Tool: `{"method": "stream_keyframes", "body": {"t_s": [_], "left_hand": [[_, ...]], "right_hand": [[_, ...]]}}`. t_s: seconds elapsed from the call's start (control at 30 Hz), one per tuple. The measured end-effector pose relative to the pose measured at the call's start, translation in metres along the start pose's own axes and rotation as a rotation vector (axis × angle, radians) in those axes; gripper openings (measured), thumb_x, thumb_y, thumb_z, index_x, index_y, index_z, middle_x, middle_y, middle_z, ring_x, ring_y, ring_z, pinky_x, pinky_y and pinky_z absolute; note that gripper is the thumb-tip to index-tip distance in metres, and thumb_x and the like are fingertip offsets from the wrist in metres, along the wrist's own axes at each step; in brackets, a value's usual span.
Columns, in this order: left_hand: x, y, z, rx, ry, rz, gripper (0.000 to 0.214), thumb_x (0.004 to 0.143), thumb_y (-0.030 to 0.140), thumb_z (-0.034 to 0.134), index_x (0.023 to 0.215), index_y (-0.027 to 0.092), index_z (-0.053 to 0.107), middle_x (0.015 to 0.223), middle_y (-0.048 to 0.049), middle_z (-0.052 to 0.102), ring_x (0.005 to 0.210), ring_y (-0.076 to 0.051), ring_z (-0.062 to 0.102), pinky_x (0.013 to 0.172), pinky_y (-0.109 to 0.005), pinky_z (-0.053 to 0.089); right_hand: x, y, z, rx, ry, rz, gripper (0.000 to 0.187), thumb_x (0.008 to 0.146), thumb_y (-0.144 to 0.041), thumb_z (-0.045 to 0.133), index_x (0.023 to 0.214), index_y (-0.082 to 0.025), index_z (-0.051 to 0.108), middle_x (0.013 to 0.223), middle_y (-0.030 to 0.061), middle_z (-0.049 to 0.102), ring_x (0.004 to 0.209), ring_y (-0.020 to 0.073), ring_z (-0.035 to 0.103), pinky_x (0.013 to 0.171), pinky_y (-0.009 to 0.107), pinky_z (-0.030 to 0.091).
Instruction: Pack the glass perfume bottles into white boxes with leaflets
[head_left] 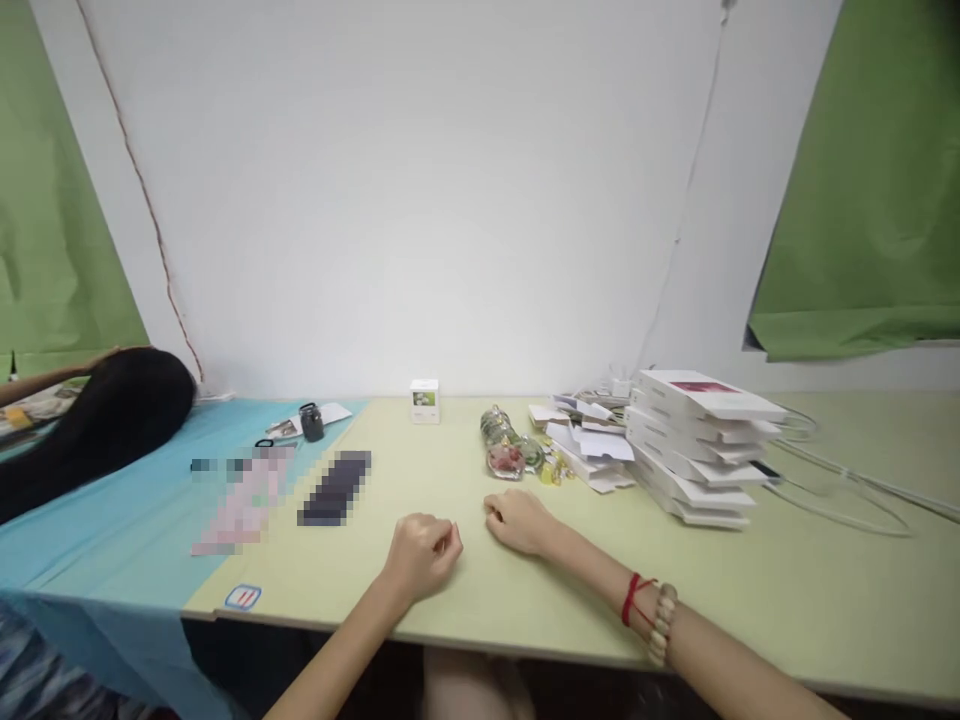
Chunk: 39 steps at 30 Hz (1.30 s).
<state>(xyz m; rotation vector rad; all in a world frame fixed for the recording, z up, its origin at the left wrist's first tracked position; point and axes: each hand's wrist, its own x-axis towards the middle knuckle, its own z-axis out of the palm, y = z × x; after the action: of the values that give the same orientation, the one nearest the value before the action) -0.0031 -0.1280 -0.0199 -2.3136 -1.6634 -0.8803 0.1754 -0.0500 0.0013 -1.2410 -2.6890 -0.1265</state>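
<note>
My left hand [421, 552] rests on the pale green table [787, 590] near its front edge, fingers curled into a loose fist with nothing seen in them. My right hand [517, 520] lies just to its right, knuckles up and fingers curled under; a red string and a bead bracelet [654, 612] circle that wrist. Nothing shows in either hand. A small heap of clear trinkets with red and green bits [511, 447] lies a short way beyond my right hand.
A stack of flat white boxes [697, 445] stands at the right with loose white card pieces [589, 440] beside it and cables [832, 480] behind. A small white box [424, 400] sits at the back. A blue cloth [112, 520], a dark jar [311, 421] and another person's dark hair [97, 420] are on the left.
</note>
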Motion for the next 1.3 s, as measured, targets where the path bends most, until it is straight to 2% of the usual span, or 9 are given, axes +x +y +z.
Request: {"method": "stream_keyframes", "body": {"t_s": [0.1,0.2,0.33,0.43,0.6,0.7,0.87,1.07,1.3], "left_hand": [[0.017,-0.024,0.010,0.007,-0.005,-0.159,0.037,0.083,0.030,0.033,0.051,0.019,0.049,0.049,-0.0023,0.052,0.049,-0.012,0.047,0.051,-0.026,0.028],[0.047,-0.051,0.027,0.009,0.050,-0.284,0.026,0.078,0.026,0.038,0.056,0.019,0.050,0.053,-0.0016,0.053,0.058,-0.015,0.051,0.056,-0.026,0.033],[0.096,-0.082,0.048,0.048,0.141,-0.198,0.015,0.076,0.028,0.044,0.074,0.018,0.055,0.060,-0.0014,0.056,0.073,-0.019,0.054,0.075,-0.033,0.036],[0.128,-0.100,0.065,0.104,0.225,-0.128,0.027,0.074,0.031,0.048,0.098,0.018,0.053,0.094,-0.0077,0.057,0.093,-0.022,0.051,0.084,-0.037,0.035],[0.163,-0.121,0.087,0.159,0.360,-0.275,0.059,0.073,0.040,0.051,0.124,0.015,0.036,0.121,-0.0171,0.042,0.114,-0.029,0.039,0.092,-0.043,0.030],[0.175,-0.129,0.092,0.175,0.386,-0.332,0.071,0.071,0.044,0.054,0.131,0.017,0.027,0.133,-0.0195,0.028,0.121,-0.032,0.031,0.092,-0.045,0.029],[0.188,-0.138,0.094,0.227,0.336,-0.300,0.073,0.073,0.048,0.050,0.135,0.024,0.021,0.142,-0.0160,0.015,0.128,-0.032,0.022,0.096,-0.044,0.025],[0.197,-0.154,0.107,0.205,0.264,-0.640,0.091,0.068,0.062,0.045,0.136,0.011,0.015,0.133,-0.0216,0.030,0.128,-0.036,0.017,0.098,-0.046,0.022],[0.201,-0.161,0.109,0.096,0.132,-0.779,0.086,0.058,0.072,0.046,0.117,0.008,0.039,0.113,-0.0210,0.049,0.114,-0.034,0.038,0.094,-0.044,0.025]], "right_hand": [[0.019,0.001,0.004,0.055,-0.001,0.097,0.027,0.075,-0.019,0.039,0.070,-0.017,0.065,0.075,0.0117,0.068,0.068,0.0216,0.062,0.055,0.027,0.033],[0.027,-0.001,0.009,0.015,-0.003,0.120,0.024,0.073,-0.021,0.041,0.070,-0.016,0.065,0.075,0.0147,0.067,0.068,0.0238,0.062,0.054,0.029,0.033],[0.025,-0.010,0.019,-0.004,0.035,0.018,0.022,0.074,-0.024,0.041,0.077,-0.018,0.062,0.072,0.0129,0.066,0.065,0.0239,0.061,0.055,0.030,0.032],[0.021,-0.015,0.024,0.090,0.033,-0.040,0.021,0.077,-0.024,0.038,0.078,-0.022,0.059,0.068,0.0080,0.066,0.061,0.0211,0.059,0.053,0.029,0.028],[0.017,-0.018,0.026,0.237,-0.010,-0.057,0.019,0.079,-0.024,0.036,0.077,-0.025,0.056,0.068,0.0027,0.066,0.058,0.0164,0.056,0.052,0.028,0.022],[0.016,-0.020,0.024,0.278,-0.042,-0.056,0.019,0.079,-0.024,0.036,0.078,-0.026,0.055,0.069,0.0013,0.066,0.058,0.0154,0.055,0.053,0.028,0.021],[0.013,-0.025,0.021,0.326,-0.097,-0.084,0.018,0.078,-0.022,0.037,0.077,-0.025,0.055,0.067,-0.0022,0.065,0.057,0.0129,0.053,0.053,0.025,0.023],[0.013,-0.028,0.023,0.358,-0.068,-0.102,0.014,0.074,-0.017,0.039,0.073,-0.023,0.052,0.062,-0.0059,0.062,0.053,0.0092,0.050,0.053,0.022,0.023],[0.019,-0.030,0.026,0.406,-0.093,-0.073,0.015,0.070,-0.015,0.041,0.070,-0.022,0.054,0.058,-0.0055,0.062,0.051,0.0088,0.051,0.052,0.019,0.027]]}}
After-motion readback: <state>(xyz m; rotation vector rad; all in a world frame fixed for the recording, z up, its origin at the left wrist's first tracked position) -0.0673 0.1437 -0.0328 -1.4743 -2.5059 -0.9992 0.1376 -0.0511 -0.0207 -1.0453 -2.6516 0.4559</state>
